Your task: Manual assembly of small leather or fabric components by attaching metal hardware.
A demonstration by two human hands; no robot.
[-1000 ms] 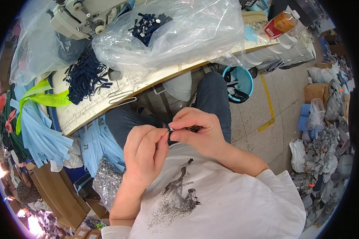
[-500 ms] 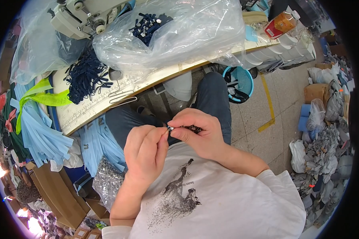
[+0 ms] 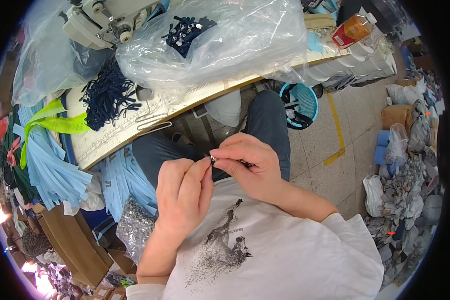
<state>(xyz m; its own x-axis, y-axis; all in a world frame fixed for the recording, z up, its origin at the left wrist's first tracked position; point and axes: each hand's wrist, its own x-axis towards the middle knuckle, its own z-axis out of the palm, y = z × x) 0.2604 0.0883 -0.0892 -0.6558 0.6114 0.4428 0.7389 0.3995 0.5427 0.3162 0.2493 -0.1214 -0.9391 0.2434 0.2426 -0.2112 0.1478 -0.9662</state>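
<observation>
Above my lap my two hands meet at the fingertips. Both my left hand (image 3: 184,192) and my right hand (image 3: 250,162) are closed in a pinch on a small shiny metal piece (image 3: 213,159). Something dark shows partly behind my right fingers; its kind is hidden. On the table ahead lies a heap of navy cord loops (image 3: 110,97). Further back, a clear plastic bag (image 3: 255,45) spreads over the tabletop, holding navy straps (image 3: 185,35) with silvery bits among them.
A sewing machine (image 3: 92,25) stands at the far left of the table (image 3: 120,132). Light blue fabric strips (image 3: 55,160) hang off its left side. A blue basket (image 3: 305,102) sits on the floor beyond my right knee. Cardboard (image 3: 72,245) stands at the left; grey scraps (image 3: 405,200) are heaped at the right.
Both hands stay together over my lap, shifting only slightly. My right fingers have turned a little, and less of the dark thing behind them shows.
</observation>
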